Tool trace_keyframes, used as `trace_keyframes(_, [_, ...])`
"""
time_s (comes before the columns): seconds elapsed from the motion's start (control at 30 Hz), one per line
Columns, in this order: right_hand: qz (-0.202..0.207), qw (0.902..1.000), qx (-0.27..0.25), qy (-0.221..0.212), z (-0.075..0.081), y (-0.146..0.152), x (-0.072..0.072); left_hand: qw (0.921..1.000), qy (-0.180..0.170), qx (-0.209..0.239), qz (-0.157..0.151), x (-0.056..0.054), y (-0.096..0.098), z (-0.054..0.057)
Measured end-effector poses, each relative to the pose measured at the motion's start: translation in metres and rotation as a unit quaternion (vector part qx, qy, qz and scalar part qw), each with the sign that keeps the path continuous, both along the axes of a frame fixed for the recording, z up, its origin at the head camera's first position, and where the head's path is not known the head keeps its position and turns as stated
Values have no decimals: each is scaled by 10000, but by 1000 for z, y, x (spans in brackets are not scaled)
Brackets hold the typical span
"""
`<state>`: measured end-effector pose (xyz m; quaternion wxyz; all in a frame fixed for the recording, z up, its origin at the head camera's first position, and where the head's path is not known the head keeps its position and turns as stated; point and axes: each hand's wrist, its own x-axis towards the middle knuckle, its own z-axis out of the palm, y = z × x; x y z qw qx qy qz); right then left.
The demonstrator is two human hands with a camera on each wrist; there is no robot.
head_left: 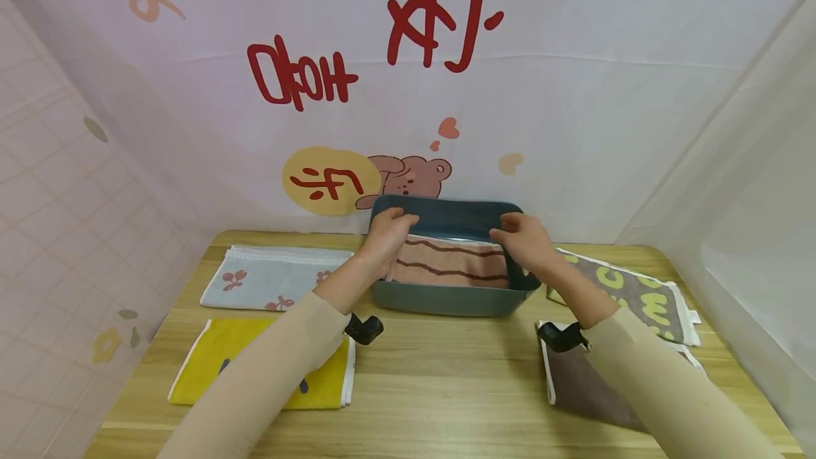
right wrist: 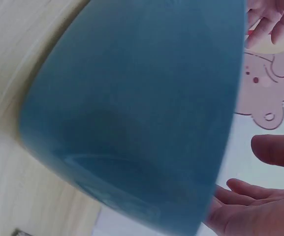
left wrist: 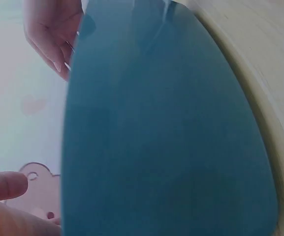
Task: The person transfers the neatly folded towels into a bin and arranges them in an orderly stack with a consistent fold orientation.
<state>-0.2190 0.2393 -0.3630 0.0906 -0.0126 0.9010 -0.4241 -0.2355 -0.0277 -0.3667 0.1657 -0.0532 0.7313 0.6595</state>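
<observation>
A blue-green plastic bin [head_left: 446, 299] stands at the back of the table against the curtain. Inside it lies a folded pink towel [head_left: 449, 262] with wavy brown stripes. My left hand [head_left: 389, 239] is over the bin's left end, its thumb held apart from the fingers. Over the right end is my right hand [head_left: 525, 241], thumb and fingers spread apart. Both wrist views are mostly filled by the bin's outer wall [left wrist: 166, 123]. In the right wrist view, the thumb [right wrist: 277, 150] stands off the rim, while the fingers are partly hidden behind the wall.
Left of the bin lie a folded light-blue towel [head_left: 268, 278] with cherry prints and a yellow towel [head_left: 223, 346]. To the right are a grey-brown towel with yellow-green lettering [head_left: 637, 296] and a plain brown towel [head_left: 586, 381]. A printed white curtain [head_left: 574, 91] hangs behind the wooden table [head_left: 440, 388].
</observation>
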Motion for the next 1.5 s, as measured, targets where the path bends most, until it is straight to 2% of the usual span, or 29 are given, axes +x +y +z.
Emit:
trace_keyframes(0.2, [45,9999,-97,135,12,4,10,9991,324,266,-73,13,3,8])
trace_keyframes(0.33, [42,9997,-107,223,17,7,18,9977,661,129,-103,23,6,12])
trace_keyframes(0.53, [55,9994,-38,341,25,12,30,9946,993,67,-281,36,10,15])
trace_keyframes(0.67, [90,9983,76,572,31,19,43,9909,1274,-218,-370,46,12,16])
trace_keyframes(0.8, [82,9960,177,866,37,27,57,9837,1636,-600,-434,55,14,17])
trace_keyframes(0.9, [83,9940,237,1066,39,34,65,9791,1845,-700,-487,61,15,16])
trace_keyframes(1.13, [19,9921,552,1124,35,47,79,9689,2239,-827,-649,74,26,11])
trace_keyframes(1.33, [-298,9865,869,1354,27,61,93,9629,2412,-798,-904,87,39,3])
trace_keyframes(1.5, [-501,9825,1073,1440,19,78,103,9532,2649,-969,-1086,97,46,-1])
